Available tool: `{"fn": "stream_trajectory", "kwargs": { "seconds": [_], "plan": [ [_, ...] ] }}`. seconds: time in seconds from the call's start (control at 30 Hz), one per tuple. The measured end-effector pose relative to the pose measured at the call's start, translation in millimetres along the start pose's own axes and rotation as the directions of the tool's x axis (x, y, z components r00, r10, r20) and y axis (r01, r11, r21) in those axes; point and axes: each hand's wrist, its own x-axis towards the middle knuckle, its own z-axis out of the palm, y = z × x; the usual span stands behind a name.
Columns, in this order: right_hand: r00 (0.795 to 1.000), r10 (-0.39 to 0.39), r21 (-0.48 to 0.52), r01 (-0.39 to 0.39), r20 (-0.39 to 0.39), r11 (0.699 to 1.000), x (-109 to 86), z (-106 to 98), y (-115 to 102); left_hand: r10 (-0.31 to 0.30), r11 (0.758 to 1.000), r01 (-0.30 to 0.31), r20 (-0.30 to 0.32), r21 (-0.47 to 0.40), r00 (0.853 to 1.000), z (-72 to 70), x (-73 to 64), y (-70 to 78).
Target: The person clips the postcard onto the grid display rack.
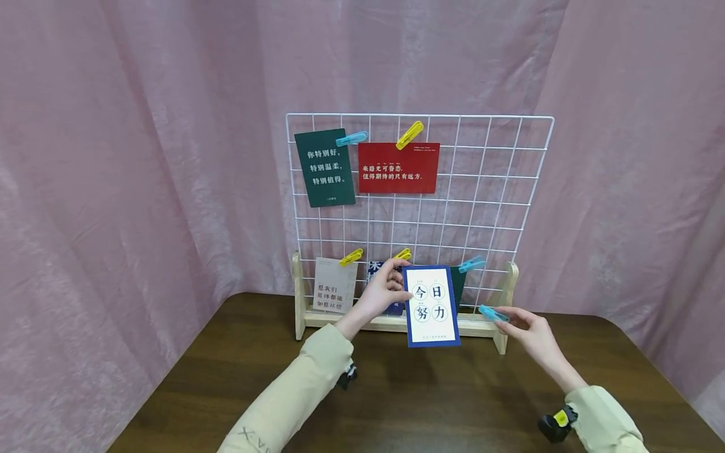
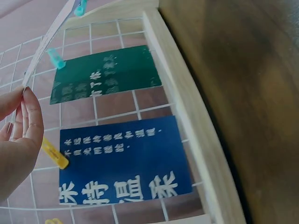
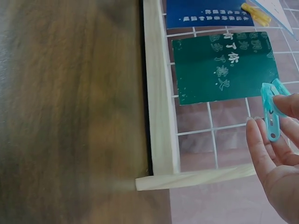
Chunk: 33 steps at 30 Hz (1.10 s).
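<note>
My left hand (image 1: 384, 290) pinches a white card with a blue border (image 1: 433, 314) by its left edge, in front of the lower part of a white wire grid (image 1: 487, 189). In the left wrist view that card (image 2: 49, 39) appears nearly edge-on between thumb and fingers. A light blue clothespin (image 1: 494, 313) is held between thumb and fingers of my right hand (image 1: 531, 333), to the right of the card. The right wrist view shows this clothespin (image 3: 270, 112) near a green card (image 3: 224, 70) clipped on the grid. The held card partly hides the lower blue and green cards.
Clipped higher on the grid are a dark green card (image 1: 325, 168) and a red card (image 1: 399, 168). Below hang a pale card (image 1: 335, 285) and a blue card (image 2: 124, 161). A wooden stand (image 1: 362, 324) supports the grid on a brown table (image 1: 238, 352), before a pink curtain (image 1: 170, 126).
</note>
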Motion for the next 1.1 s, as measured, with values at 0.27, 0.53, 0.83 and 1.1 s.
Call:
{"fn": "stream_trajectory", "kwargs": {
  "seconds": [0.27,0.53,0.83,1.1],
  "plan": [
    [1.000,-0.018,0.012,0.018,0.019,1.000,7.1,-8.1,-12.5,0.017,1.000,-0.017,0.004,0.002,1.000,-2.5,6.7,14.1],
    [0.994,-0.107,-0.026,0.107,-0.021,0.994,29.6,-22.5,-40.0,0.045,0.999,-0.045,0.014,-0.015,0.999,-6.0,6.4,41.0],
    [0.982,-0.189,-0.052,0.190,0.012,0.980,51.7,-41.6,-69.6,0.081,0.997,-0.081,0.003,0.012,0.997,-11.4,12.4,57.7],
    [0.977,-0.214,-0.083,0.215,0.026,0.973,64.2,-53.2,-89.8,0.108,0.994,-0.107,-0.024,0.033,0.994,-20.1,26.2,62.0]
  ]
}}
